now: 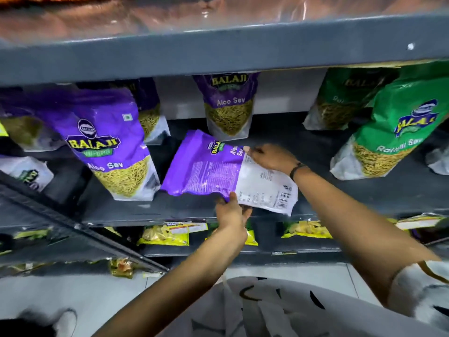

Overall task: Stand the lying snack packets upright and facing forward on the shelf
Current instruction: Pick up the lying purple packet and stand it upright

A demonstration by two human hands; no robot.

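Observation:
A purple Aloo Sev packet (206, 169) lies tilted on the dark shelf (340, 188), its printed back side up and its white barcode end toward the right. My left hand (232, 214) grips its near lower edge from below. My right hand (272, 158) holds its far upper edge near the white part. Another purple Aloo Sev packet (109, 147) stands upright to the left, facing forward. A third purple packet (228, 105) stands upright at the back of the shelf.
Two green Ratlami Sev packets (393, 135) (345, 103) stand at the right. The grey shelf above (218, 59) overhangs the packets. Yellow packets (167, 233) lie on the lower shelf. A metal frame bar (73, 222) runs diagonally at the left.

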